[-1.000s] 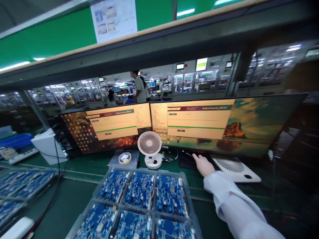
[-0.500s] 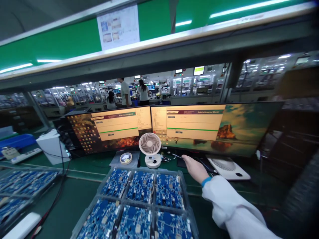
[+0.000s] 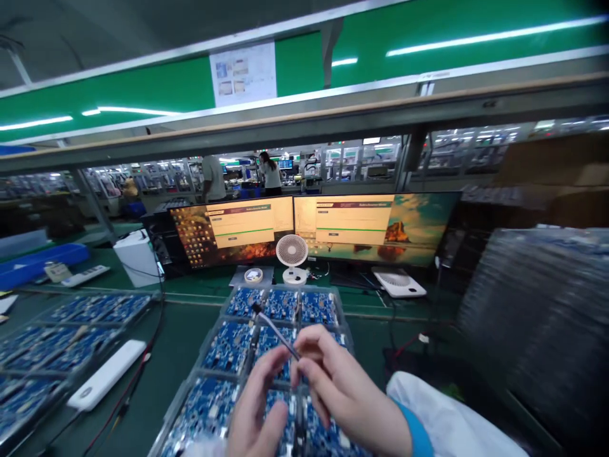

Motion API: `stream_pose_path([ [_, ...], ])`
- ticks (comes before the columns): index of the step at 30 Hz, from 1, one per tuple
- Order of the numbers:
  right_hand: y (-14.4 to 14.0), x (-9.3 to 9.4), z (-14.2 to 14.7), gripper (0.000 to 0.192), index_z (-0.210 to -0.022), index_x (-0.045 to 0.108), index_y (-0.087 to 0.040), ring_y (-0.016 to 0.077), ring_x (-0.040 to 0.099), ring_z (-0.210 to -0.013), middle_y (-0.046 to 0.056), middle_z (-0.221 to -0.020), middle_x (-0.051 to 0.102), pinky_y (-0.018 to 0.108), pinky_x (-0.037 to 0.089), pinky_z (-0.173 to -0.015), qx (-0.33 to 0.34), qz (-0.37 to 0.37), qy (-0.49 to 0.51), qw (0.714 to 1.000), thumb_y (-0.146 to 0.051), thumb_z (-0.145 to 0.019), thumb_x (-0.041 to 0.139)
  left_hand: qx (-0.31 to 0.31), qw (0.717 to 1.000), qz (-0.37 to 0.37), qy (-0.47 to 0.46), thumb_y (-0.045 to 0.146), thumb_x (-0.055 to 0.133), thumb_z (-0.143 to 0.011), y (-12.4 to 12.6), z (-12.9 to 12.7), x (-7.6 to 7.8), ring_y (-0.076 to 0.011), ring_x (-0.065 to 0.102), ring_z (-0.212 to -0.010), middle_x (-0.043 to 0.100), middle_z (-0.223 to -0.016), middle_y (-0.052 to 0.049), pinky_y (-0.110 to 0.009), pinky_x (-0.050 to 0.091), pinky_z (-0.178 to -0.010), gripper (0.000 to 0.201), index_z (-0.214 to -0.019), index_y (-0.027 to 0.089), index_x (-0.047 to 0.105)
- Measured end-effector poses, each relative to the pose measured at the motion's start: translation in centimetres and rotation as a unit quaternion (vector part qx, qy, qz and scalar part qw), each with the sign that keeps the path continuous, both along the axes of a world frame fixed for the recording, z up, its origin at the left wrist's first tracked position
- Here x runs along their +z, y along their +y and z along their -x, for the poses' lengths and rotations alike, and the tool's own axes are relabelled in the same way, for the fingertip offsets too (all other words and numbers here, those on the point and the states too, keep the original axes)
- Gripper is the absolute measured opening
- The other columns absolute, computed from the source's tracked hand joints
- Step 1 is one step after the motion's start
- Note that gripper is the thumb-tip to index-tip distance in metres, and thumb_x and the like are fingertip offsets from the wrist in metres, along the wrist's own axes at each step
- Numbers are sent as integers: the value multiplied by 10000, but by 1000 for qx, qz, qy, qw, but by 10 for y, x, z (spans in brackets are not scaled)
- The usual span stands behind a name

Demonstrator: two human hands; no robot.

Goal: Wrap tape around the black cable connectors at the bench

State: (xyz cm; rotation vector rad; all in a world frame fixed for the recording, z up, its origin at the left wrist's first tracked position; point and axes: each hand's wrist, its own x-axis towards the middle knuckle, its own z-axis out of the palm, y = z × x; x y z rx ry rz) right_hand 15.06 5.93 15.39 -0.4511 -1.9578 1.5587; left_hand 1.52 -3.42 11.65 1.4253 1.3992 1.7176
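Note:
My right hand (image 3: 340,387) pinches a thin pen-like stick (image 3: 276,331) with a dark end, which slants up and to the left. Its exact kind is not clear. My left hand (image 3: 257,412) is beside it, thumb and fingers apart and curved, with fingertips close to the stick; whether they touch it I cannot tell. Both hands are over a clear plastic tray (image 3: 193,373) divided into compartments. Blue circuit boards (image 3: 228,348) lie in the compartments, partly hidden by my hands. A blue band (image 3: 416,428) circles my right wrist.
Behind the tray stand a small white fan (image 3: 292,251) and two monitors (image 3: 380,228). To the left are another tray of boards (image 3: 88,336), a white device (image 3: 107,374) and cables. Stacked trays (image 3: 537,324) rise at right. People stand in the background.
My right hand has drawn back from the area before the right monitor to above the tray, bringing the stick. My left hand has come into view. The camera view has shifted.

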Motion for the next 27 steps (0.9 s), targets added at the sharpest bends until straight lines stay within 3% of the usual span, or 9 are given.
stream_pose_path([
  [4,-36,1,-2,103,-1007,444,-240,50,417,-421,-43,-732,559,168,333,-401,-13,17,-7,1000,-330,-957,451,-71,976,37,-202,442,572,-900,13,-19,22,-294,634,-1141,704,-1204,-127,-392,494,-995,387,-1177,194,678],
  [7,-42,1,-8,222,-1126,464,-223,83,501,-479,-36,-706,585,189,394,-455,-20,34,-38,999,-324,-929,486,-85,962,30,-258,421,550,-924,10,-21,34,-275,666,-1092,735,-1138,-134,-381,506,-974,359,-1146,167,674],
  [9,-43,1,-11,226,-1102,502,-200,92,499,-449,-51,-611,570,190,391,-441,-16,53,-83,995,-337,-924,472,-93,960,13,-264,420,522,-940,7,-17,38,-265,683,-1064,743,-1119,-134,-373,521,-951,364,-1164,162,648],
  [14,-42,-4,-9,294,-763,574,-174,84,434,-382,-54,-461,504,191,358,-416,-42,17,-111,993,-383,-917,436,-124,959,-3,-253,433,507,-945,0,-13,37,-244,734,-934,750,-1108,-110,-343,585,-822,359,-1196,206,627],
  [20,-43,-15,-9,275,-862,659,-149,92,392,-338,-90,-399,396,196,327,-383,-96,-18,-78,992,-317,-891,444,-101,976,-29,-192,431,584,-903,-7,-24,40,-236,738,-926,773,-1050,-72,-332,571,-862,293,-1088,241,708],
  [27,-50,-21,-11,259,-989,629,-149,68,355,-335,-97,-440,434,164,313,-360,-36,67,-72,995,-281,-888,431,-116,975,36,-187,413,569,-915,-8,-20,43,-241,750,-854,777,-1014,-108,-307,587,-750,322,-1131,196,669],
])
